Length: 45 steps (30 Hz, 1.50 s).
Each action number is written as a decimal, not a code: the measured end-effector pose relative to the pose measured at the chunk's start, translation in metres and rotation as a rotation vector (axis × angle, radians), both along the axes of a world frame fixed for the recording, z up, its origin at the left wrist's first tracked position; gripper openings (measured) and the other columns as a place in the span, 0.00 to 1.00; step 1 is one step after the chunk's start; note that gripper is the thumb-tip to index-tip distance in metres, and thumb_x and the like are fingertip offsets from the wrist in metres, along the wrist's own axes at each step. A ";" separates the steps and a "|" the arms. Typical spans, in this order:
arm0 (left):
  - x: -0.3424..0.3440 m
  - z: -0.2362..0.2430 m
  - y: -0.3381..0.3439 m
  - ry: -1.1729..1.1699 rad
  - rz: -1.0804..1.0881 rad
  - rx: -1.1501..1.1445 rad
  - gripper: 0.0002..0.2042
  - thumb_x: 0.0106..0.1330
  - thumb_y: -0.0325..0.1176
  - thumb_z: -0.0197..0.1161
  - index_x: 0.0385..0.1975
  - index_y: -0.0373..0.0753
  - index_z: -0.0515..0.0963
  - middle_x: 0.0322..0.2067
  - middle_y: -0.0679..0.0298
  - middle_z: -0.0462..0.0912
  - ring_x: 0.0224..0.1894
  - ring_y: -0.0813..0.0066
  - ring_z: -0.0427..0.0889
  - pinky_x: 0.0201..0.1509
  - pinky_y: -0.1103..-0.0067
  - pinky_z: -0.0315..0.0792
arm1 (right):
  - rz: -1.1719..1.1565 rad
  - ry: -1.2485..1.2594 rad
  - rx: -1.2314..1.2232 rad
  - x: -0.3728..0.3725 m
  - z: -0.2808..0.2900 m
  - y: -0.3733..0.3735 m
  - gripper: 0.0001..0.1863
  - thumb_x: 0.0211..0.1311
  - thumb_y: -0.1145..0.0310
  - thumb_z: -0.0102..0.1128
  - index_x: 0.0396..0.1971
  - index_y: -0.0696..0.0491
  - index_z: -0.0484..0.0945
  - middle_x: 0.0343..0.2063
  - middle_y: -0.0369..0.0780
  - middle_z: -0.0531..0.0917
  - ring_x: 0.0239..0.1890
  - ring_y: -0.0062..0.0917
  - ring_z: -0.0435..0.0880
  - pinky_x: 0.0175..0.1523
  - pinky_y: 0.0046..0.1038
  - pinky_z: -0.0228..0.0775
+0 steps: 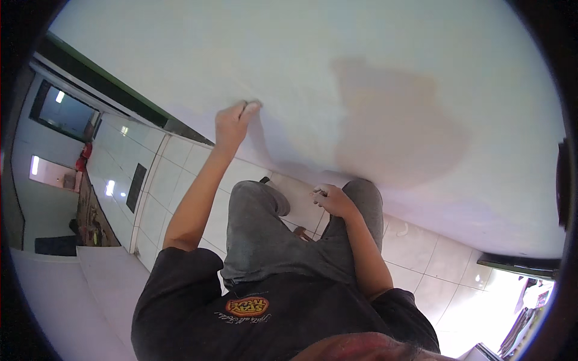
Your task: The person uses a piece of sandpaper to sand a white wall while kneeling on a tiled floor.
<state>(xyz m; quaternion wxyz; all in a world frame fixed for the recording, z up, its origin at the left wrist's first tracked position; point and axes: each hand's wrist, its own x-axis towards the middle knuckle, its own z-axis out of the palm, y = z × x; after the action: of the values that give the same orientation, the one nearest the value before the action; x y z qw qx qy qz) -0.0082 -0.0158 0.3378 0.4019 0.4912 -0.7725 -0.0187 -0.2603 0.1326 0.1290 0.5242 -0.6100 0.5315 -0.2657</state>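
Observation:
My left hand point(235, 123) is raised against the pale wall point(289, 48), its fingers pinched at the surface; whether the whitish patch at the fingertips is a held piece or dust, I cannot tell. Near my bent right knee rests my right hand point(330, 200), fingers curled and dusted pale, with anything inside too small to make out. My grey-trousered legs point(259, 234) are bent close to the wall, above the tiled floor point(409, 240). A shadow falls on the wall to the right of my left hand.
A dark green strip point(102, 78) edges the wall at upper left. Beyond lie a white-tiled surface point(114, 156), openings point(54, 171) and red objects point(82, 156). A pale step or ledge point(96, 283) is at lower left. Stacked items point(518, 331) stand at lower right.

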 end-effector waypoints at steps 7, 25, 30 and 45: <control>0.020 -0.039 0.010 -0.203 0.086 0.041 0.21 0.69 0.46 0.63 0.20 0.35 0.76 0.16 0.49 0.72 0.18 0.52 0.72 0.24 0.67 0.67 | 0.050 -0.013 0.026 -0.004 0.012 -0.004 0.21 0.68 0.59 0.61 0.46 0.64 0.79 0.31 0.44 0.87 0.34 0.25 0.85 0.42 0.28 0.76; 0.007 -0.006 0.002 -0.140 -0.020 -0.101 0.23 0.67 0.45 0.66 0.15 0.36 0.70 0.12 0.52 0.66 0.14 0.55 0.66 0.20 0.68 0.63 | -0.017 -0.122 0.089 -0.008 0.004 -0.006 0.21 0.65 0.54 0.63 0.43 0.60 0.81 0.28 0.44 0.86 0.32 0.27 0.85 0.39 0.31 0.74; 0.002 0.008 -0.013 -0.067 -0.027 -0.107 0.20 0.68 0.45 0.65 0.19 0.37 0.77 0.15 0.53 0.72 0.16 0.57 0.71 0.21 0.70 0.65 | 0.012 -0.137 0.071 -0.004 -0.001 -0.007 0.20 0.66 0.56 0.63 0.43 0.60 0.80 0.30 0.44 0.86 0.32 0.26 0.85 0.40 0.31 0.75; -0.002 0.005 -0.006 -0.057 -0.017 -0.022 0.16 0.71 0.43 0.61 0.26 0.37 0.82 0.17 0.53 0.76 0.18 0.56 0.77 0.24 0.69 0.69 | 0.015 -0.118 0.115 -0.002 0.012 -0.007 0.23 0.66 0.53 0.61 0.43 0.62 0.80 0.30 0.44 0.85 0.33 0.27 0.84 0.41 0.30 0.76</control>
<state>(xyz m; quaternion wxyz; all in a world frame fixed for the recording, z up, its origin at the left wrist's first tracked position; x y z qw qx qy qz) -0.0102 -0.0213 0.3430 0.3851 0.4805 -0.7879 0.0003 -0.2623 0.1260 0.1411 0.5907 -0.5660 0.5097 -0.2664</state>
